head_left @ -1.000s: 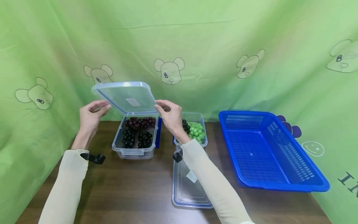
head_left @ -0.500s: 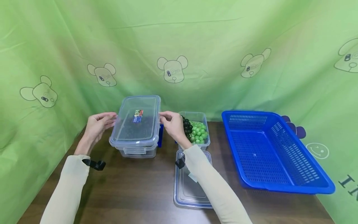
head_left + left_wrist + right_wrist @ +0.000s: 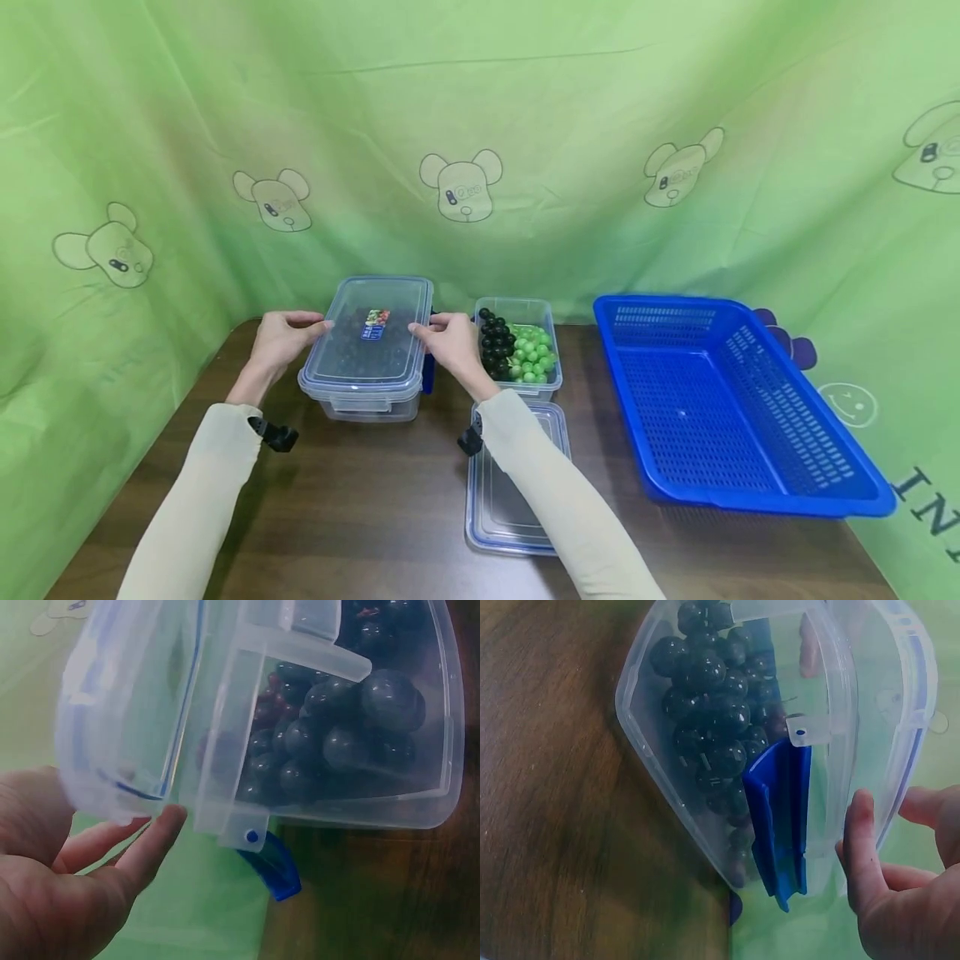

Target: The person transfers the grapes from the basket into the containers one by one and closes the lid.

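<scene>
A clear plastic lid [image 3: 360,362] with a blue seal and a small label lies over a clear food box [image 3: 371,410] at the left of the table. Through the box wall in the wrist views, dark grapes [image 3: 300,742] show. My left hand [image 3: 281,340] pinches the lid's left edge, thumb on top. At the opposite edge my right hand [image 3: 452,343] pinches it, thumb over the top, fingers at the side. A blue clip [image 3: 772,817] hangs down outside the box wall, near the right fingers. Another blue clip [image 3: 274,866] hangs on the left side.
Right of the box stands a second clear box [image 3: 517,308], uncovered, holding black grapes [image 3: 495,346] and green grapes [image 3: 534,358]. A second lid [image 3: 510,517] lies flat in front of it, partly under my right sleeve. A blue basket [image 3: 750,502] stands at the right; a green curtain [image 3: 555,100] hangs behind.
The lid was tilted up over the box a second ago. Both hands have brought it down flat onto the box, covering the grapes, and their thumbs now lie on its top.
</scene>
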`<state>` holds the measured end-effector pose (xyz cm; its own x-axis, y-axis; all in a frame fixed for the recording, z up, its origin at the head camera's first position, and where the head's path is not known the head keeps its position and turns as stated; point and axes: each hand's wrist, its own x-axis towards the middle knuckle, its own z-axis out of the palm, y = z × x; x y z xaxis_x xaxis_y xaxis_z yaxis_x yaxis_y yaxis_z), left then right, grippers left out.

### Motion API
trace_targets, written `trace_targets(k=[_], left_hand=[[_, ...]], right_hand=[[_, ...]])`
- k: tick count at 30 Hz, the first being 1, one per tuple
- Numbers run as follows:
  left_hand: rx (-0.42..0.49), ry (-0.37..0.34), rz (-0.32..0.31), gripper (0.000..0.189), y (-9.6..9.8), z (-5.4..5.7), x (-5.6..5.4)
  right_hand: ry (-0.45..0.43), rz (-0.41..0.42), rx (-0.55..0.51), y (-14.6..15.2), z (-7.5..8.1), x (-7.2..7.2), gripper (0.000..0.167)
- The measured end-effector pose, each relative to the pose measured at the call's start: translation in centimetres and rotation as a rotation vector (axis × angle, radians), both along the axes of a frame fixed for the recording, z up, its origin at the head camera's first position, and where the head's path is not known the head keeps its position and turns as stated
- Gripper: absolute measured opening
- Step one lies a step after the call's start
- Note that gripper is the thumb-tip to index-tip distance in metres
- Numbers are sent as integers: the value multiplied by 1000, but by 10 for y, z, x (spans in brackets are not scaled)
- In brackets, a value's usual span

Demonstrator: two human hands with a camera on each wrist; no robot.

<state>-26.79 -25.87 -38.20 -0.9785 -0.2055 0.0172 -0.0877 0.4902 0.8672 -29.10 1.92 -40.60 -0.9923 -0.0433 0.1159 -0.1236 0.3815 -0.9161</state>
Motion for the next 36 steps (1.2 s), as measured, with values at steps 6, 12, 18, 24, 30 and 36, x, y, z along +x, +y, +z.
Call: trace_targets(k=[6,12,18,24,30,36], left_hand=[[-52,-34,26,48,3,1,-1],[-93,-40,37,45,6,0,0],[-98,-49,26,45,6,-2,0],[-105,-46,16,44,7,-3,-3],[-115,-52,19,42,9,-6,-5],[-162,-54,32,41,9,-10,-4]], right_hand=[[3,-25,60,-7,1,1,53],[6,-33,93,-12,0,2,55],[11,-43,127,-15,1,1,54],[61,-70,208,-16,2,-2,25],[48,-63,223,-16,-1,-3,34],[-17,-51,227,-17,-6,0,40]])
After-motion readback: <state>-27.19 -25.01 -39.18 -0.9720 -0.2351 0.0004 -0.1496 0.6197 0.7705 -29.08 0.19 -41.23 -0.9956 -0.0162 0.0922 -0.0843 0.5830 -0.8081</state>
